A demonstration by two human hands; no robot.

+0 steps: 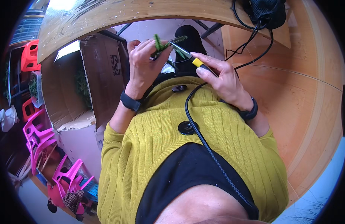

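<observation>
My left hand (pixel 142 63) is closed on a green needle-leaved sprig (pixel 158 44), its short branches fanning out past my thumb and fingers. From the right, my right hand (pixel 225 78) grips needle-nose pliers (pixel 198 62) with a yellow and black handle. Their pointed metal tips reach in among the branches close to my left fingertips. Whether the jaws pinch a stem is too small to tell. Both hands are over my lap, just short of the wooden table (pixel 124 13). Each wrist wears a black band.
An open cardboard box (pixel 64 89) with greenery inside stands at my left. Beyond it are pink chairs (pixel 37 139), red stools (pixel 29 56) and a person (pixel 54 196). A black cable (pixel 213 147) runs down my front; more cables hang from a black bag (pixel 269 13) at the right.
</observation>
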